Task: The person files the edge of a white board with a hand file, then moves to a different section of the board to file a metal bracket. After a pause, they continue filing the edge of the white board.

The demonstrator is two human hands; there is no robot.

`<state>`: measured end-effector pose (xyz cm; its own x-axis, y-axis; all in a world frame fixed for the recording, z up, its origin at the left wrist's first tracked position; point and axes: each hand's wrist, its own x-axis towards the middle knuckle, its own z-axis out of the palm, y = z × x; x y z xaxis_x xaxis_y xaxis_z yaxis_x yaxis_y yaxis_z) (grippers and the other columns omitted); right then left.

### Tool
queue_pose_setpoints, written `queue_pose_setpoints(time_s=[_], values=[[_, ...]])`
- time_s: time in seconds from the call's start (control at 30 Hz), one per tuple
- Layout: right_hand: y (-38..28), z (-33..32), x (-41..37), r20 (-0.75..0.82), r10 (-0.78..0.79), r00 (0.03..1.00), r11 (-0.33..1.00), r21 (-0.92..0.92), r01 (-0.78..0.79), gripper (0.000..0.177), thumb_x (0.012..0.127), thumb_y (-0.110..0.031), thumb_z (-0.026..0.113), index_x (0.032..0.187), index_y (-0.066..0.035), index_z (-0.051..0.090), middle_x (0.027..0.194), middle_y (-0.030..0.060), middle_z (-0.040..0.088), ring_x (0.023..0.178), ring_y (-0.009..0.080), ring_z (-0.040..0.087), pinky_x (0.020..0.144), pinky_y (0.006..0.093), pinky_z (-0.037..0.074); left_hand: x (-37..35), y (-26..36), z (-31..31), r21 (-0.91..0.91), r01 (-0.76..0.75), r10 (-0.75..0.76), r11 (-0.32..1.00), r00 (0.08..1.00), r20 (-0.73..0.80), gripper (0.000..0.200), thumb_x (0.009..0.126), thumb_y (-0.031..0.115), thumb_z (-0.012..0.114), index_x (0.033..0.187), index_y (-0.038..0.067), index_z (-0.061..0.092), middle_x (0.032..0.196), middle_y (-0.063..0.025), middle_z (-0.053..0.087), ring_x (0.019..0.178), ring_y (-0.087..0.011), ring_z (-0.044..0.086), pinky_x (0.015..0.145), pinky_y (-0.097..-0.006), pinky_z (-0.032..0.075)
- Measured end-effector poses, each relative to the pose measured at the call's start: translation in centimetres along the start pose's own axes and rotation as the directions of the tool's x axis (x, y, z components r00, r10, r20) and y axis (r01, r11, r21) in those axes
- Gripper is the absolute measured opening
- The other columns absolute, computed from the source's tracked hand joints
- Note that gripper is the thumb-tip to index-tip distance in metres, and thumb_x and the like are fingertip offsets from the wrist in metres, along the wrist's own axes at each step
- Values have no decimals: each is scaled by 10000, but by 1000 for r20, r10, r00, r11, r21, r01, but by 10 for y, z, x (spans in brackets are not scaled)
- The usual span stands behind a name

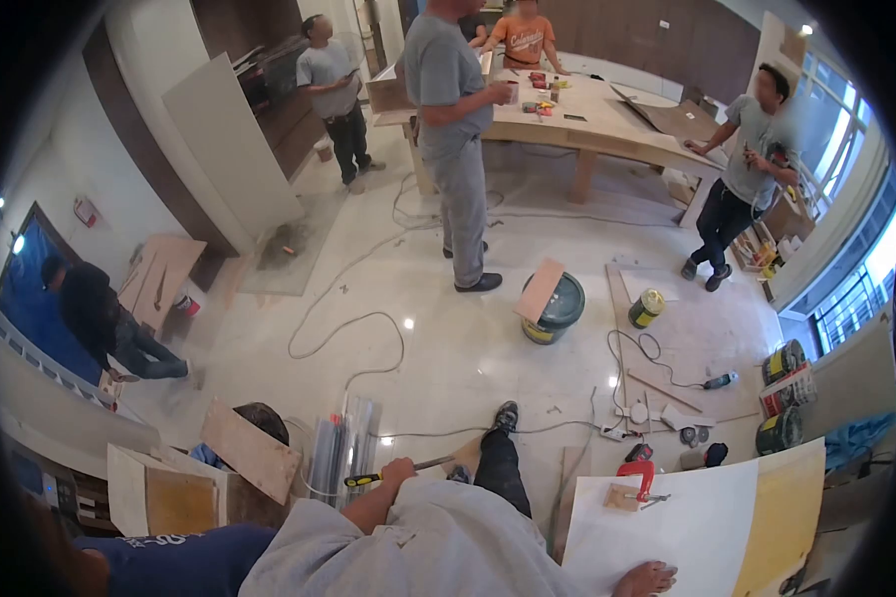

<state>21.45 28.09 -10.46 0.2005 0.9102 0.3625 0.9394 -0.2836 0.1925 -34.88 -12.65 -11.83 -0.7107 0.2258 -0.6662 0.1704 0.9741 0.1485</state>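
Holding one long tool (362,480): left grip (398,472), fingers closed around it, the yellow and black handle showing on the left side of the grip, the narrow shaft running out on its right side. Right grip (647,579): pinching nothing that shows, fingers somewhat spread, laid on a white panel (697,527).

Beyond the right grip, on the same panel: one red clamp (639,480), with a small wooden block (622,497) at it. To the right of that grip, alongside the white: one yellow panel (788,509).

Left of the left grip, nearby: a bundle of clear plastic lengths (340,453), a tilted wooden board (252,448), and an open box (179,495). Lower left of the same grip: one person in a navy shirt (179,562).

Farther out from both grips, on the floor (448,373): a green bucket (558,308) with a pinkish board (540,290) across its top; a yellow-labelled can (646,308); a power tool (720,380) with cord.

Farthest: a large tabletop (607,119) bearing bottles and small items; one person in an orange shirt (524,40) behind it; one person in grey (452,129) standing before it; another leaning at its right end (752,159).
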Motion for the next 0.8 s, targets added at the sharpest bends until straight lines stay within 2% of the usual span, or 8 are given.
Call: queue_pose_setpoints(time_s=[0.27,0.33,0.4,0.47,0.5,0.53,0.6,0.8], values=[[-40,-77,8,-69,228,971,973,-5,-229,481,1059,-365,449,1434,-81,552,1490,169,530,1339,345,521,970,570,472,19,0,-9,-8,-141,139,990,980,-144,480,855,516,662,1044,85,756,1066,-214,748,1056,-399,718,922,-537,561],[-39,-76,8,79,297,951,955,-10,-297,462,1075,-390,438,1452,-144,542,1541,122,491,1396,285,486,1037,593,427,-2,29,-47,-112,-206,177,972,958,-227,580,880,621,625,995,68,757,995,-231,743,1011,-412,716,897,-531,554],[-18,-38,16,139,157,978,986,-74,-148,499,1069,-423,431,1501,-182,501,1585,99,459,1438,283,454,1066,610,403,0,59,-76,-222,-334,257,916,914,-314,654,952,667,533,934,50,749,967,-241,732,965,-427,706,854,-520,540],[18,51,8,-118,-12,993,998,63,19,506,1061,-413,439,1516,-196,485,1593,88,458,1445,288,448,1082,598,400,-7,92,-115,-413,-509,344,755,844,-411,655,1036,614,456,900,34,728,901,-237,713,872,-387,695,811,-487,521],[29,53,-7,-86,26,996,1000,-1,-26,506,1061,-413,439,1516,-196,485,1593,88,458,1445,288,448,1082,598,400,-9,114,-131,-452,-671,403,588,727,-556,624,1088,524,422,860,8,688,805,-195,671,792,-303,647,804,-451,499],[10,40,8,-116,139,983,976,182,-117,523,1047,-409,451,1519,-185,476,1587,94,460,1444,298,433,1090,593,403,-50,152,-182,-579,-631,367,517,774,-516,629,1109,500,412,798,4,642,703,-106,573,707,-189,531,717,-390,458],[-27,-53,14,167,292,942,954,13,-298,537,1038,-410,459,1518,-169,470,1573,96,466,1444,304,419,1080,607,408,-91,194,-238,-786,-591,392,181,777,-494,617,1116,539,386,804,51,598,700,37,420,669,-81,367,632,-284,319],[-25,-32,19,145,186,972,983,-34,-183,535,1052,-451,438,1519,-192,471,1581,9,456,1476,245,377,1036,636,429,-242,256,-361,-384,-910,516,-155,257,-817,592,1124,539,334,903,44,573,792,-17,520,734,-124,450,692,-305,377]])
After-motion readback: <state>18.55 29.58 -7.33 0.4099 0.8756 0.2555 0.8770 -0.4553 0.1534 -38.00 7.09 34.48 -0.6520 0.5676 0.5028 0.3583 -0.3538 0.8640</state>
